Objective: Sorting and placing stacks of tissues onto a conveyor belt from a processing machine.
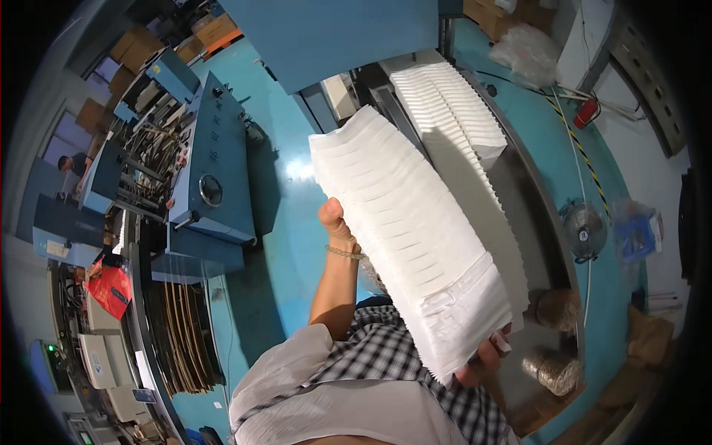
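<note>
A long, slightly curved stack of folded white paper pieces (408, 211) is held slantwise in front of my body, above the bench. My left hand (335, 222) grips its left side, thumb showing and the other fingers hidden behind it. At the lower right end, my right hand (483, 357) is closed round the stack, its fingertips partly visible. Beyond it, more white paper pieces (449, 104) stand packed in long rows on the metal bench (512, 194), coming out from under a blue machine (345, 37).
Two clear-wrapped brown rolls (558, 309) rest at the bench's near right end. A blue machine with a handwheel (211, 190) stands to the left across the blue-green floor. On the right floor are a round metal fan-like thing (584, 230) and a blue plastic crate (635, 231). Another person (74, 165) is far left.
</note>
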The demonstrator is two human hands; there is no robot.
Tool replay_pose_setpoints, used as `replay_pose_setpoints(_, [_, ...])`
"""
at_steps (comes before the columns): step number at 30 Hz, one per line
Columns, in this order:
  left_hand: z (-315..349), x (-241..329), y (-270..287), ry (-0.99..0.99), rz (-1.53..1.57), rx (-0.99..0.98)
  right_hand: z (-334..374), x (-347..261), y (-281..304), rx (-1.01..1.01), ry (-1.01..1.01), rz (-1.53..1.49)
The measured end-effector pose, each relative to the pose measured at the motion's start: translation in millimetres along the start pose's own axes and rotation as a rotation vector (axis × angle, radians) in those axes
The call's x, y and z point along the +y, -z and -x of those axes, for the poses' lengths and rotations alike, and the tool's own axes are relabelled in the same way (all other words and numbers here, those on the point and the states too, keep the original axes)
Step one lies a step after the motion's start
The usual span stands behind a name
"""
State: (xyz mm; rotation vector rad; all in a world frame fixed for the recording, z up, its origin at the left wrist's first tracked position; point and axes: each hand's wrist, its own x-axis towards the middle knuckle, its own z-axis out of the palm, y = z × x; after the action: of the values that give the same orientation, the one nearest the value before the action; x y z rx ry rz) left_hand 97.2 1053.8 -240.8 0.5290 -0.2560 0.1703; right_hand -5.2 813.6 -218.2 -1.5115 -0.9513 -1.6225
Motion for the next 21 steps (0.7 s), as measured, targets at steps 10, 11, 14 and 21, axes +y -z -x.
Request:
replay_pose_setpoints(10, [21,5,16,-0.063,0.004,0.001,30,-19,-12,-0.090,-0.202,-0.077])
replay_pose_setpoints(11, [26,10,28,-0.076,-0.017,0.045,35,-26,-7,-0.116,-0.238,-0.081])
replay_pose_setpoints(14, [36,22,47,-0.060,-0.154,0.187,47,-43,10,-0.197,-0.352,-0.063])
replay_pose_setpoints(21, [127,8,138,0.426,-0.475,0.796,119,-55,-24,-0.551,-1.306,-0.081])
